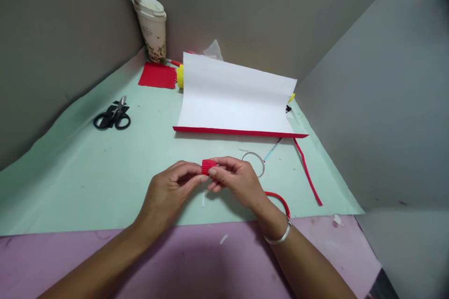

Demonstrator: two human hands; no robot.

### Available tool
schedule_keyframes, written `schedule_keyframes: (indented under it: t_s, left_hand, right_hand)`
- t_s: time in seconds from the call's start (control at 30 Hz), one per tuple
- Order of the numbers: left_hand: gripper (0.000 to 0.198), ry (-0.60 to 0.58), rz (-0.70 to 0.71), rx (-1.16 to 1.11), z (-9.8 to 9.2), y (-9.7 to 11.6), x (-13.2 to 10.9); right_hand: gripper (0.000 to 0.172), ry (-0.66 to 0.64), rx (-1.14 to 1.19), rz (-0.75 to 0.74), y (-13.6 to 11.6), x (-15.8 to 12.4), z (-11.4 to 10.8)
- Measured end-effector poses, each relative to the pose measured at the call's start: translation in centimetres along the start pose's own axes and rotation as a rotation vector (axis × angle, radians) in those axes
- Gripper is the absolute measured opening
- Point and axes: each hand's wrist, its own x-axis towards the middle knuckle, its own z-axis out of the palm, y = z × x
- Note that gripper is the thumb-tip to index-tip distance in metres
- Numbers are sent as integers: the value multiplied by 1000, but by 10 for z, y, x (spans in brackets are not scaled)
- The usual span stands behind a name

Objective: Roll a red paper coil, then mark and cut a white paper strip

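Observation:
A small ridged piece of red corrugated paper (208,166) is held between both hands, just above the pale green sheet. My left hand (171,184) pinches its left end between thumb and fingers. At the right end, my right hand (236,178) grips it with the thumb in front and the fingers behind. Part of the piece is hidden by the fingertips. Beyond my right hand lies a thin ring that looks like a tape roll (264,168). A red curved loop (283,200) shows partly behind my right wrist.
Black-handled scissors (117,117) lie on the left. A large white sheet with a red edge (235,98) stands curved behind the hands. A red strip (308,175) runs along the right. Farther back are red paper (157,75), a yellow corrugated roll (180,77) and a lidded cup (153,30) against the wall.

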Motion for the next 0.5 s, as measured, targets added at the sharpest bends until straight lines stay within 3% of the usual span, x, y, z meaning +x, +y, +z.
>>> schedule_keyframes:
  t_s: [0.37, 0.5]
  left_hand:
    - [13, -19, 119, 18, -1, -4, 0]
    - [17, -107, -1, -66, -7, -1, 6]
  right_hand:
    - [43, -31, 3, -10, 1, -1, -1]
    - [43, 16, -63, -63, 3, -2, -2]
